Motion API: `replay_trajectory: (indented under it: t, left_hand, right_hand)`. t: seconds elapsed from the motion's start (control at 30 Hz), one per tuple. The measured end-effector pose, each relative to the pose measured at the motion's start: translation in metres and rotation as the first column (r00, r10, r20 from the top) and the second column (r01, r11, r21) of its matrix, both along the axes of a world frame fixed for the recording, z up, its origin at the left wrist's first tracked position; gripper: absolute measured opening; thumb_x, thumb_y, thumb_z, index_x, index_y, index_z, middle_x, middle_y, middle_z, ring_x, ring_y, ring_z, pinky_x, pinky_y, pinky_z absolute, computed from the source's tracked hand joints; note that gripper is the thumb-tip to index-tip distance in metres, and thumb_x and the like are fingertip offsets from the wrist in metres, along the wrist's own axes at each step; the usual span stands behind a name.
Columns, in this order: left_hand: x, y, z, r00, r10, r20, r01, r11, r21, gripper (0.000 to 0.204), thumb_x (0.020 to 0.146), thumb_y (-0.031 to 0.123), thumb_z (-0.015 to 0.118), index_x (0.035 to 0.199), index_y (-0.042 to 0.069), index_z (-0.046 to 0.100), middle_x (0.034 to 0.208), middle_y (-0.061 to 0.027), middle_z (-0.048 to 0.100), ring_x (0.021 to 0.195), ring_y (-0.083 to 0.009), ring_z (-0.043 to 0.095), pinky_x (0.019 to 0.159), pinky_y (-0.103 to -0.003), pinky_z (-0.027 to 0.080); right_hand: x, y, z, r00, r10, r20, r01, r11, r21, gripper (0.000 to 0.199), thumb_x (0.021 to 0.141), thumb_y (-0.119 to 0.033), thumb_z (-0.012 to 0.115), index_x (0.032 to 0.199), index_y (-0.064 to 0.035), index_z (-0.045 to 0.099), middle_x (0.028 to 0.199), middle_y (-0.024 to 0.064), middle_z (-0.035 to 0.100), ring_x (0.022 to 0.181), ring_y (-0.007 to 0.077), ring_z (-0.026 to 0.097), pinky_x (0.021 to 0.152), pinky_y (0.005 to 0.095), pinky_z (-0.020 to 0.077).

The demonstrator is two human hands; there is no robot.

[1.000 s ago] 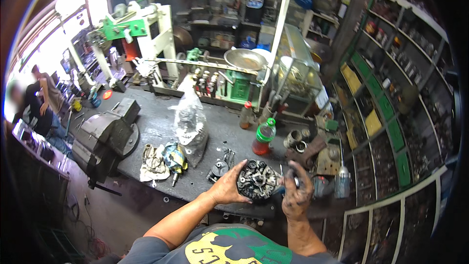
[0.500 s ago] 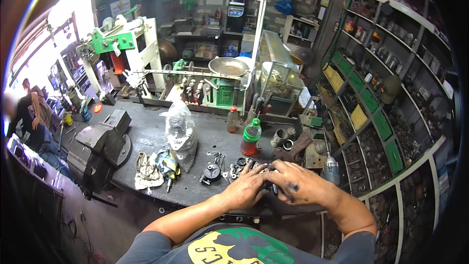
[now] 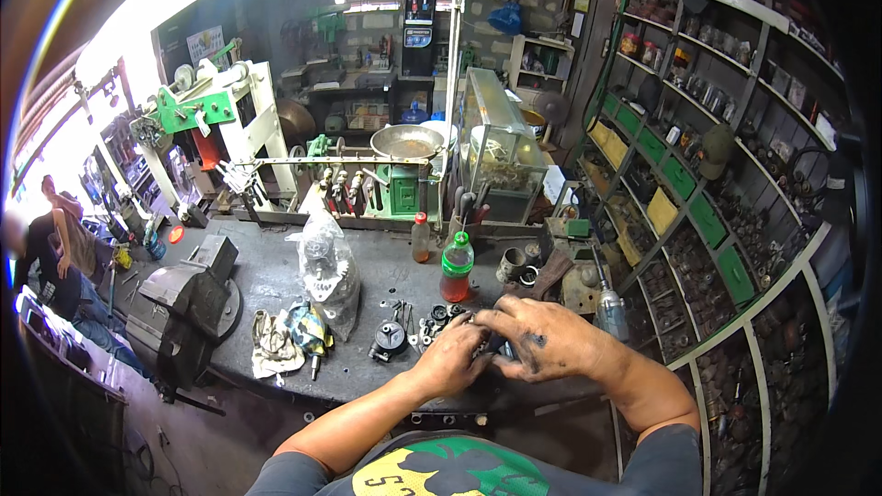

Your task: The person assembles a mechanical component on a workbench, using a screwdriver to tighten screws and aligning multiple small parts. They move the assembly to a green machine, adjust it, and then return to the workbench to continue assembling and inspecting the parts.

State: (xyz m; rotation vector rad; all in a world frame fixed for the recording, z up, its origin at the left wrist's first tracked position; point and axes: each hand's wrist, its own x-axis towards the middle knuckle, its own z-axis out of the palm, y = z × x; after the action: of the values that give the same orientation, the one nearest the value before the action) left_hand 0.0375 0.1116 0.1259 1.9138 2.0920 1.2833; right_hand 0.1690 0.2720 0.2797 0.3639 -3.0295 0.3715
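Close together over the bench's front edge, my left hand (image 3: 450, 360) and my right hand (image 3: 544, 342) both have curled fingers around a small, dark metal part. The hands hide most of it, so its kind does not show. My right fingers reach across toward the left fingertips, and dark grease marks the back of that hand. Left of my hands lies a round black metal component (image 3: 390, 334). Several small metal parts (image 3: 430, 323) are spread beside it. Just beyond my hands stands a green-capped plastic bottle (image 3: 456, 266) with red liquid.
On the dark workbench (image 3: 266, 262) are a large vise (image 3: 188, 289), a clear plastic bag (image 3: 329, 280) of parts, a rag (image 3: 275, 340) and a small bottle (image 3: 420, 241). A power drill (image 3: 610, 310) lies right, before crowded shelves (image 3: 684, 161). A person (image 3: 60, 262) is at far left.
My head view has shifted slightly, so the bench contents sit a little further left. My right fingers have moved across toward my left fingertips; both hands stay together at the part.
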Motion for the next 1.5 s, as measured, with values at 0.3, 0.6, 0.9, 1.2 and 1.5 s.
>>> replay_trajectory:
  t: [0.3,0.6,0.9,1.2,1.5]
  left_hand:
    - [-0.009,0.004,0.029,0.947,-0.089,0.310,0.155,0.968,-0.196,0.044,0.086,0.011,0.081,0.124,0.000,0.062,0.121,-0.0238,0.069,0.119,-0.0453,0.066,0.098,-0.050,0.056]
    - [-0.016,0.011,0.039,0.915,-0.142,0.379,0.207,0.969,-0.137,0.045,0.080,0.007,0.081,0.124,0.004,0.069,0.128,-0.0186,0.071,0.128,-0.0377,0.067,0.108,-0.046,0.055]
    - [-0.014,0.022,0.032,0.912,-0.162,0.377,0.214,0.972,-0.102,0.047,0.084,0.020,0.087,0.122,0.000,0.067,0.116,-0.0219,0.072,0.114,-0.0435,0.068,0.099,-0.050,0.055]
    - [-0.005,0.024,0.037,0.967,-0.062,0.247,0.087,0.992,-0.088,0.040,0.085,0.013,0.083,0.119,-0.001,0.067,0.119,-0.0212,0.071,0.114,-0.0429,0.069,0.099,-0.049,0.057]
    - [-0.009,0.023,0.031,0.975,-0.111,0.191,0.123,0.991,-0.050,0.040,0.086,0.017,0.084,0.117,-0.003,0.068,0.115,-0.0245,0.072,0.108,-0.0457,0.070,0.095,-0.052,0.057]
  right_hand:
    - [0.001,0.011,-0.003,0.998,0.037,-0.059,-0.037,0.999,0.008,0.057,0.083,-0.024,0.084,0.132,-0.0071,0.061,0.111,0.0173,0.064,0.101,0.0403,0.072,0.083,0.0500,0.0603]
    - [0.000,0.011,-0.007,0.992,0.060,-0.107,-0.063,0.998,-0.031,0.045,0.086,-0.021,0.080,0.123,-0.0051,0.062,0.103,0.0178,0.069,0.099,0.0397,0.073,0.085,0.0493,0.0607]
    - [-0.004,0.016,-0.012,0.997,0.036,-0.071,-0.032,0.998,0.052,0.049,0.088,-0.031,0.084,0.122,-0.0028,0.063,0.110,0.0199,0.067,0.104,0.0383,0.073,0.088,0.0496,0.0601]
    - [-0.008,0.017,-0.025,0.996,-0.016,-0.092,0.015,1.000,-0.004,0.056,0.084,-0.026,0.085,0.132,-0.0059,0.062,0.108,0.0189,0.070,0.099,0.0410,0.073,0.086,0.0504,0.0600]
    - [-0.007,0.015,-0.018,0.998,-0.064,0.006,0.064,0.996,0.059,0.057,0.086,-0.027,0.084,0.132,-0.0033,0.060,0.115,0.0190,0.067,0.101,0.0404,0.073,0.087,0.0490,0.0609]
